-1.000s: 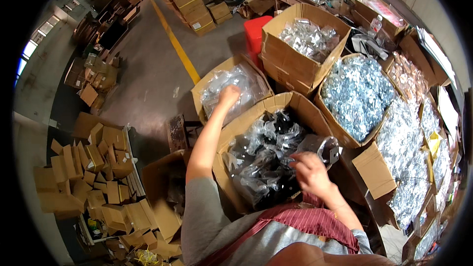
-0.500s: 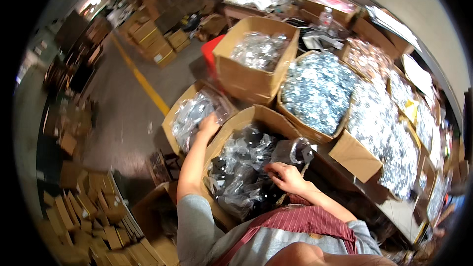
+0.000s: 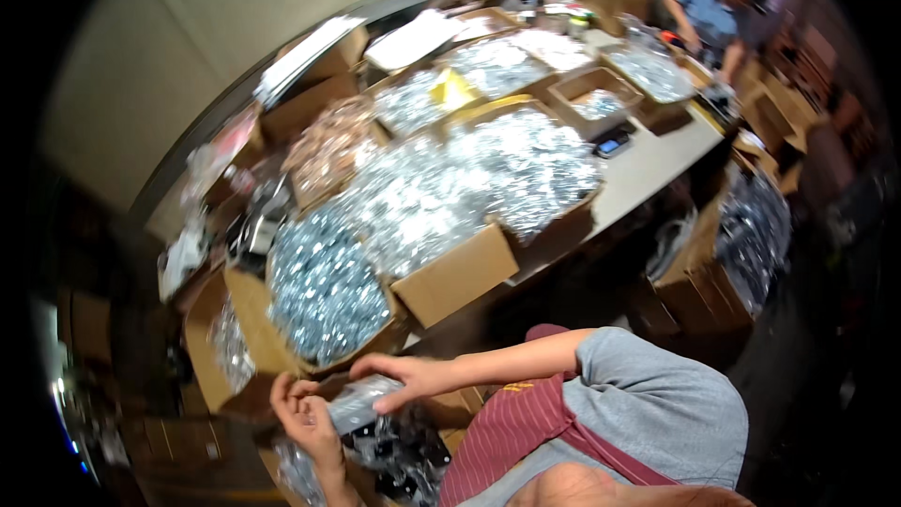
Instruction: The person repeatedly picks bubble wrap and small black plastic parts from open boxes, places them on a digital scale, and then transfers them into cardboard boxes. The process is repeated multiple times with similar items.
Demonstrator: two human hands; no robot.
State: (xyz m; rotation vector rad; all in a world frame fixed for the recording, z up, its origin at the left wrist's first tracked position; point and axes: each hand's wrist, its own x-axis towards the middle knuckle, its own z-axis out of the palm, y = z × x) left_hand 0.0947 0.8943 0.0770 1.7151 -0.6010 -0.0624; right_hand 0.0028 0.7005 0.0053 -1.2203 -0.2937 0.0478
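A clear plastic bag [image 3: 359, 402] with something greyish inside is held up between my two hands, its contents too blurred to name. My right hand [image 3: 410, 378] grips its right side, thumb below and fingers over the top. At the other end, my left hand [image 3: 310, 422] has its fingers curled against the bag. Directly beneath is a carton of black pieces in clear bags [image 3: 405, 460]. More clear plastic bags [image 3: 298, 472] show by my left wrist, partly hidden by it.
Just beyond my hands stands a carton heaped with bluish shiny packets [image 3: 328, 291]. Silvery packets [image 3: 526, 164] and coppery ones [image 3: 328, 145] fill more boxes along the table [image 3: 648, 174]. A phone [image 3: 612, 144] lies there. At far right, a co-worker in blue [image 3: 706, 9] bends over the table.
My view has swung right along the table. My hands, formerly apart in two cartons, have come together at one clear bag.
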